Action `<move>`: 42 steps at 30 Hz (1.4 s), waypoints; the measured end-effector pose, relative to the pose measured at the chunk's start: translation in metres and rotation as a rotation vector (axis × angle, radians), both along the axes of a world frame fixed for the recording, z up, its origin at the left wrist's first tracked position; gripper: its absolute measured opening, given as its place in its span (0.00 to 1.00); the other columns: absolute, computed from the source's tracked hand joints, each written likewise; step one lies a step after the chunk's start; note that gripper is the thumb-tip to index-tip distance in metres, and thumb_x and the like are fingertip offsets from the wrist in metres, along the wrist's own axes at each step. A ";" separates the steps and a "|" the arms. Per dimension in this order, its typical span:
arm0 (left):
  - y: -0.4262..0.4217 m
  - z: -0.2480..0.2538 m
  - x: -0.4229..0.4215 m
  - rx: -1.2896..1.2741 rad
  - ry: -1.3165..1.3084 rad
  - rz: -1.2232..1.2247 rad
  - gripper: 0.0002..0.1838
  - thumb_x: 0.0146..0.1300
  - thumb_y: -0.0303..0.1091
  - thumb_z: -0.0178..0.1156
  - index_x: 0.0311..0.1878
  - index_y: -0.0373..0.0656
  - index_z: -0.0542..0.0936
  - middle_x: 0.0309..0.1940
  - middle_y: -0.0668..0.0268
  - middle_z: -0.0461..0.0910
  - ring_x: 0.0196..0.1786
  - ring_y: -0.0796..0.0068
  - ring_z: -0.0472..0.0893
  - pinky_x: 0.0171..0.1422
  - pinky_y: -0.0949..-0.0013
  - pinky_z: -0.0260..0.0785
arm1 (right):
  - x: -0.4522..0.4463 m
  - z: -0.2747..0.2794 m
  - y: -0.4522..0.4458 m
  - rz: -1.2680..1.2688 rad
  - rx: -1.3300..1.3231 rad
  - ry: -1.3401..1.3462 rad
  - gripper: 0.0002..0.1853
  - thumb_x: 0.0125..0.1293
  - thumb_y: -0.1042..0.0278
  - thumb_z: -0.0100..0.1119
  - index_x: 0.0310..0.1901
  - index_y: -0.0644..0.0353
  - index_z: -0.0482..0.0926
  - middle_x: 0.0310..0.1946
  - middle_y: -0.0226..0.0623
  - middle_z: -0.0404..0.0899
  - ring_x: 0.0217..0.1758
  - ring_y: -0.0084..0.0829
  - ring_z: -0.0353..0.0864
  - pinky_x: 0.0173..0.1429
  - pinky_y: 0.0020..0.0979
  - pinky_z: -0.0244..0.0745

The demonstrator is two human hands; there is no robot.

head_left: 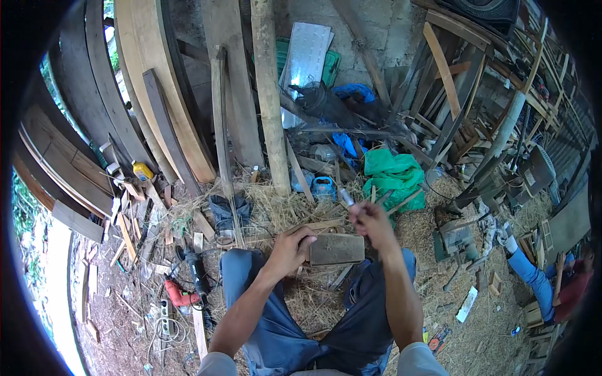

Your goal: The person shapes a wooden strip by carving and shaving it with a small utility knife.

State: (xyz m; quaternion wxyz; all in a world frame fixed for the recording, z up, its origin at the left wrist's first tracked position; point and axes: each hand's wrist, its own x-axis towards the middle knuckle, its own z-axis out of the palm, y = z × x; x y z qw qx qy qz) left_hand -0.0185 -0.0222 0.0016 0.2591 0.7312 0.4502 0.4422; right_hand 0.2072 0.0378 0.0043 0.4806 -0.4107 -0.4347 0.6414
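A wooden block (337, 249), box-shaped and dusty brown, sits in front of me between my knees. My left hand (287, 255) is closed on its left end, thumb at the top edge. My right hand (374, 227) is raised at the block's upper right corner, fingers closed around a short slim object with a whitish end (347, 197) that points up and left. The rest of that object is hidden by the fingers and slightly blurred, so its kind is unclear.
A red power drill (179, 293), a dark angle grinder (194, 271) and a power strip (167, 316) lie left on the shaving-covered ground. Planks (166, 94) and a post (269, 100) stand ahead. A green sack (395, 178) and a vise-like machine (456, 241) are right. Another person (536, 276) sits far right.
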 end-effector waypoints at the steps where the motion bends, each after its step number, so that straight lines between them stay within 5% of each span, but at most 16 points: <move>1: 0.001 0.000 -0.001 0.001 0.005 0.001 0.04 0.57 0.22 0.60 0.36 0.36 0.77 0.30 0.54 0.78 0.36 0.51 0.78 0.40 0.60 0.69 | -0.011 0.002 -0.005 0.053 -0.017 -0.021 0.07 0.66 0.71 0.57 0.33 0.64 0.74 0.22 0.31 0.73 0.15 0.16 0.60 0.19 0.20 0.53; 8: -0.002 -0.002 -0.013 -0.049 0.033 0.003 0.03 0.58 0.23 0.59 0.36 0.36 0.78 0.31 0.56 0.79 0.36 0.55 0.80 0.41 0.63 0.70 | 0.029 0.001 0.020 -0.104 -0.012 0.080 0.03 0.65 0.74 0.54 0.35 0.63 0.75 0.23 0.30 0.73 0.16 0.15 0.60 0.18 0.19 0.52; 13: 0.001 0.000 -0.014 -0.058 0.033 0.009 0.03 0.59 0.23 0.60 0.36 0.36 0.79 0.30 0.57 0.80 0.35 0.59 0.80 0.40 0.65 0.69 | -0.006 0.004 -0.004 0.076 -0.045 0.024 0.05 0.66 0.70 0.56 0.33 0.61 0.75 0.23 0.29 0.72 0.17 0.14 0.60 0.18 0.20 0.52; 21: 0.001 0.004 -0.035 -0.040 -0.006 0.046 0.03 0.60 0.23 0.59 0.37 0.37 0.79 0.29 0.58 0.80 0.31 0.62 0.81 0.37 0.65 0.70 | 0.070 -0.001 0.029 -0.413 0.085 0.202 0.06 0.66 0.69 0.57 0.37 0.62 0.74 0.25 0.30 0.73 0.17 0.16 0.61 0.20 0.21 0.55; 30: 0.004 -0.003 -0.010 -0.085 -0.020 0.107 0.05 0.60 0.28 0.62 0.38 0.39 0.79 0.27 0.60 0.80 0.27 0.68 0.78 0.34 0.68 0.69 | -0.023 0.005 -0.010 0.148 0.031 0.034 0.06 0.67 0.69 0.56 0.41 0.62 0.74 0.24 0.30 0.73 0.17 0.15 0.62 0.19 0.20 0.55; 42: -0.001 0.002 -0.004 0.022 0.059 0.036 0.03 0.59 0.24 0.60 0.35 0.35 0.77 0.27 0.56 0.76 0.31 0.58 0.77 0.35 0.64 0.67 | -0.019 -0.001 -0.001 0.119 0.006 0.075 0.07 0.67 0.70 0.56 0.35 0.66 0.76 0.23 0.29 0.75 0.16 0.15 0.63 0.20 0.20 0.56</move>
